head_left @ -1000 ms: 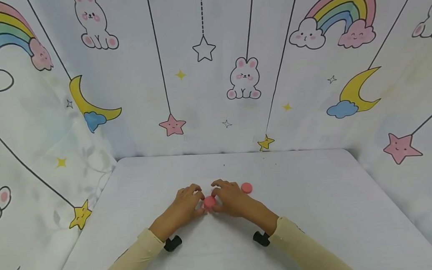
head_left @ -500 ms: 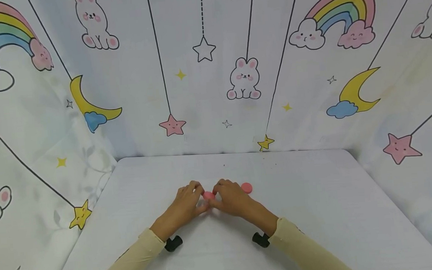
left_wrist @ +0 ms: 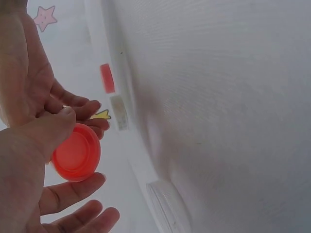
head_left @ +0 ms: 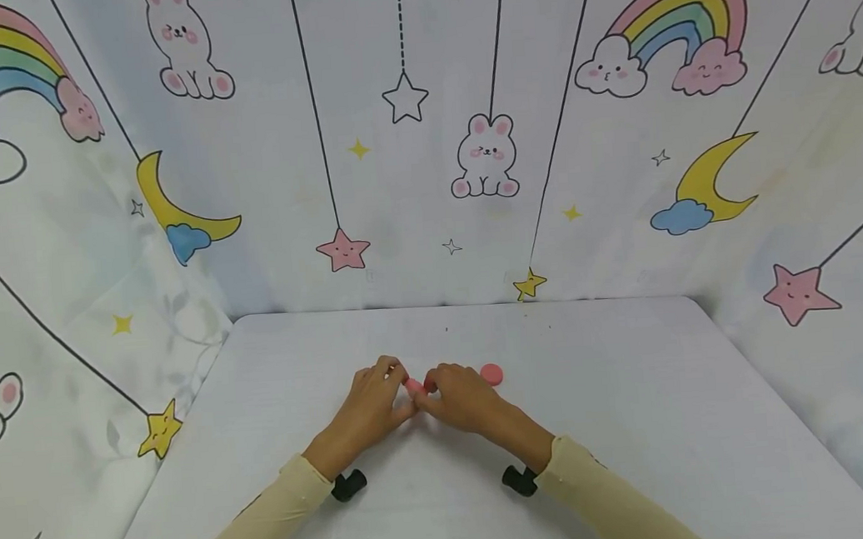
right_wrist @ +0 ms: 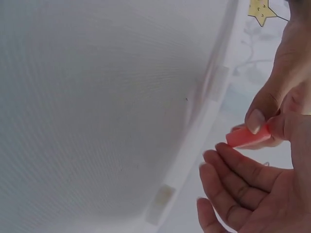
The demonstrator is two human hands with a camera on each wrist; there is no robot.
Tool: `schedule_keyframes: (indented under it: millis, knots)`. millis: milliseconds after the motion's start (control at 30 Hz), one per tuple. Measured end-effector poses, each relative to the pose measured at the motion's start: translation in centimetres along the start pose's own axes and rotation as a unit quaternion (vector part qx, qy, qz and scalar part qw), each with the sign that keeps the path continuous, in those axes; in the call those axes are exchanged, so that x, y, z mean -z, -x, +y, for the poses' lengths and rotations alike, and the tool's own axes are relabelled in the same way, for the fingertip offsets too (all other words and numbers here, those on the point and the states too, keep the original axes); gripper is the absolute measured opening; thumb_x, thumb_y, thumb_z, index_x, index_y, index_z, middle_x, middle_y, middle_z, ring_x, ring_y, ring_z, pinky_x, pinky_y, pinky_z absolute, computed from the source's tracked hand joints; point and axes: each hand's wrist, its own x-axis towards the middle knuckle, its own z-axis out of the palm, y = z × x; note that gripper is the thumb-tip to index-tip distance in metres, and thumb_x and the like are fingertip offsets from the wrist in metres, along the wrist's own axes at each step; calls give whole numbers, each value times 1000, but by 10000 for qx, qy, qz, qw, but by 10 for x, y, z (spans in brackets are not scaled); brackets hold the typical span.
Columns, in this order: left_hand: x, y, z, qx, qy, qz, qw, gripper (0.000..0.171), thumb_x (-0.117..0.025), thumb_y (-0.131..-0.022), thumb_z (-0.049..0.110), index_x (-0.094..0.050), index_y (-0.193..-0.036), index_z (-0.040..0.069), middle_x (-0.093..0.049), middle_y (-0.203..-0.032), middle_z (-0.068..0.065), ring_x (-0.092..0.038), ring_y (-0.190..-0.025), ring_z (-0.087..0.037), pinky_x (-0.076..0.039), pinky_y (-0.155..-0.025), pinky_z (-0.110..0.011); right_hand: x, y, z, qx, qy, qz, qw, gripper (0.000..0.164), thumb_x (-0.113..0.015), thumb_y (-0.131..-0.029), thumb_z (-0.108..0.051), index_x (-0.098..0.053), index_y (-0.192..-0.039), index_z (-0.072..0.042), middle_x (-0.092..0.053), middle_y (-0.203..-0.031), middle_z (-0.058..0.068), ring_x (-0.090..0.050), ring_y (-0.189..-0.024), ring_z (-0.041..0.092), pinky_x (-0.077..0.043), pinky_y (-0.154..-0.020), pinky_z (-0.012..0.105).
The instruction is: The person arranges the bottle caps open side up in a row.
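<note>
Between my two hands a round pinkish-red plastic cap (head_left: 415,387) stands tilted on its edge, over the middle of the table. Its hollow inner side and rim face the left wrist view, where the cap (left_wrist: 76,152) sits between thumb and index finger of my left hand (head_left: 369,399). My right hand (head_left: 459,394) pinches it from the other side; the right wrist view shows both thumbs at the cap (right_wrist: 248,136) edge-on. The other fingers of both hands are loosely bent. A second pinkish-red disc (head_left: 491,375) of similar size lies flat just beyond my right hand.
A white cloth covers the table (head_left: 638,422). Behind it hangs a white backdrop (head_left: 427,211) printed with rabbits, stars, moons and rainbows. Pale tape-like patches (right_wrist: 162,201) lie along the table edge. A black wrist device (head_left: 350,485) shows below my left wrist, another (head_left: 520,480) below my right.
The cap, earlier with its round face up between my hands, now stands tipped nearly edge-on and slightly farther away. My fingers have closed in on it. The second disc has stayed put.
</note>
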Motion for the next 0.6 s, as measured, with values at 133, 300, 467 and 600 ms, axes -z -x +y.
schedule_keyframes:
  millis: [133, 300, 467, 600]
  knots:
    - [-1, 0, 0, -96, 17, 69, 9999, 34, -82, -93, 32, -65, -110, 8, -56, -124, -11, -63, -112, -29, -48, -100, -57, 1, 1, -2, -81, 11, -140, 9999, 46, -54, -107, -48, -77, -115, -9, -76, -105, 2, -67, -91, 17, -55, -79, 36]
    - [-1, 0, -1, -174, 88, 19, 9998, 30, -82, -91, 28, -65, -108, 10, -58, -123, -10, -62, -113, -26, -49, -99, -55, 0, 3, -2, 1, 78, -134, 9999, 37, -55, -106, -43, -74, -116, -12, -73, -104, 1, -65, -88, 15, -54, -77, 34]
    - [0, -1, -1, -211, -30, -86, 9997, 27, -81, -90, 26, -65, -108, 12, -61, -119, -7, -63, -112, -25, -51, -98, -56, -1, 4, 2, 346, 244, 156, 9990, 32, -60, -106, -37, -67, -128, -16, -70, -107, 0, -66, -92, 16, -54, -79, 34]
    - [-1, -2, -1, -192, -82, -116, 9997, 29, -81, -91, 28, -66, -110, 12, -61, -118, -7, -65, -109, -27, -52, -97, -54, 0, 5, 5, 584, 406, 303, 9970, 36, -64, -104, -35, -64, -136, -17, -69, -112, 1, -68, -98, 17, -56, -83, 36]
